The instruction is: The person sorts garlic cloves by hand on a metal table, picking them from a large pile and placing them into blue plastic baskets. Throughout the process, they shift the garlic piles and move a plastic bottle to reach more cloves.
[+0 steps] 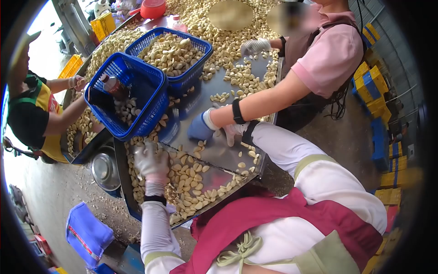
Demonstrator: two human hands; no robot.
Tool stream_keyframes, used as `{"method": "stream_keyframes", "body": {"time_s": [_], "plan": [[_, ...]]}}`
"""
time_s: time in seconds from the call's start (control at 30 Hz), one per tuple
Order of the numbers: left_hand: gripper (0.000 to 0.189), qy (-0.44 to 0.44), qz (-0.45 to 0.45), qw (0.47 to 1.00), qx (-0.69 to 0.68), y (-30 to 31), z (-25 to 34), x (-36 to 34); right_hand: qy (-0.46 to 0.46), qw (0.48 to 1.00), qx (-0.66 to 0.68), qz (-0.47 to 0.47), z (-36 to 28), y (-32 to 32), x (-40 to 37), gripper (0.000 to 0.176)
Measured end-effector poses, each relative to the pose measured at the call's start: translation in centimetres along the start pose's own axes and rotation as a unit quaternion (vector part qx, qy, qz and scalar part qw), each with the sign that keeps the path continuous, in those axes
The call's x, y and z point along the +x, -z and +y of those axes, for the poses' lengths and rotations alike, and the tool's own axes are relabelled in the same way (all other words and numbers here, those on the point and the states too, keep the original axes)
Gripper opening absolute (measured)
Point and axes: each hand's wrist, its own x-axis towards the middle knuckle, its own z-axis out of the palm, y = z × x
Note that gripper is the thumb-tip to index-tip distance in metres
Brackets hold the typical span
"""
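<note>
My left hand, in a pale glove with a dark band at the wrist, lies palm down with its fingers apart over cream-coloured pieces that look like garlic cloves in the near corner of the metal table. My right hand, also gloved, reaches to the table's bare metal; its visible fingers are stretched out and I see nothing in them. A co-worker's blue-gloved hand hides part of it. A thin dark divider line crosses the metal between my hands.
A blue basket holding a dark bottle and some cloves stands beyond my left hand. Behind it another blue basket is full of cloves. Co-workers stand at left and right. A round metal lid is beside the table.
</note>
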Motion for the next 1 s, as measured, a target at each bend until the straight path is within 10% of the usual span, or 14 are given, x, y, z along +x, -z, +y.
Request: {"method": "stream_keyframes", "body": {"time_s": [0.07, 0.1, 0.3, 0.5, 0.57, 0.63, 0.7, 0.73, 0.8, 0.83, 0.9, 1.0], "plan": [[0.035, -0.058, -0.238, 0.963, -0.115, -0.1, 3.0, 0.7, -0.022, 1.000, 0.011, 0.005, 1.5, -0.7, -1.4, 0.155], [0.026, -0.164, -0.209, 0.961, -0.072, -0.3, 4.2, 0.6, -0.033, 0.999, 0.022, 0.009, 2.2, -0.9, -2.3, 0.155], [0.017, -0.080, -0.311, 0.947, 0.015, -4.6, 5.2, 0.3, -0.033, 0.996, 0.057, 0.053, 4.2, -3.2, -4.7, 0.137], [0.023, -0.032, -0.240, 0.948, -0.208, -2.8, 7.1, 1.0, 0.039, 0.967, 0.156, 0.200, 0.3, -4.8, -7.7, 0.107], [0.023, 0.088, -0.293, 0.790, -0.531, -1.4, 9.9, 1.6, 0.051, 0.947, 0.232, 0.216, 0.2, -5.7, -7.8, 0.099], [0.020, -0.029, -0.262, 0.829, -0.493, -0.5, 12.8, 2.2, 0.220, 0.799, 0.558, 0.039, 0.3, -5.8, -8.0, 0.093], [0.020, -0.078, -0.231, 0.865, -0.438, -1.3, 13.8, 2.4, 0.230, 0.756, 0.611, 0.046, 0.5, -6.2, -8.5, 0.081], [0.023, 0.017, -0.304, 0.765, -0.567, -1.5, 14.2, 2.3, 0.238, 0.711, 0.660, 0.046, 0.6, -6.8, -9.0, 0.068], [0.025, 0.021, -0.324, 0.731, -0.600, -1.9, 14.8, 1.5, 0.186, 0.623, 0.759, -0.035, 0.6, -6.6, -11.6, 0.045], [0.028, 0.029, -0.339, 0.695, -0.633, -2.3, 14.8, 1.1, 0.185, 0.622, 0.760, -0.032, 1.3, -6.3, -12.6, 0.045], [0.033, -0.129, -0.263, 0.866, -0.405, -2.3, 14.7, 0.1, 0.068, 0.810, 0.579, -0.060, 2.4, -6.5, -14.1, 0.051], [0.045, -0.254, -0.118, 0.959, -0.046, -0.9, 13.2, 0.0, -0.003, 0.893, 0.367, 0.262, 5.2, -12.2, -16.1, 0.048]]}}
